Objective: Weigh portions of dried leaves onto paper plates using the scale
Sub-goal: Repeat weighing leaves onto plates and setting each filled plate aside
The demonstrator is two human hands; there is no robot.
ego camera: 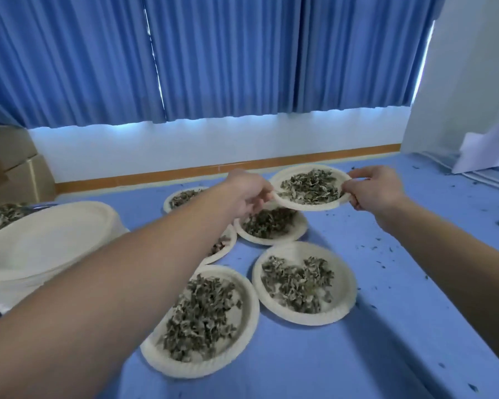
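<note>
While a stack of empty plates waits at nine o'clock, five filled plates lie on the blue bench from six o'clock up to the centre, so the job looks well along but unfinished. Toward one o'clock, the left hand and right hand each have their grip pinched on opposite rims of a sixth plate carrying dried leaves, just above the group. No scale is visible.

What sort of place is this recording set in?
Probably an office or classroom used as a workroom: blue pleated curtains along the wall, a blue-covered table spread with paper plates of dried leaves, and cardboard boxes at the left.
</note>
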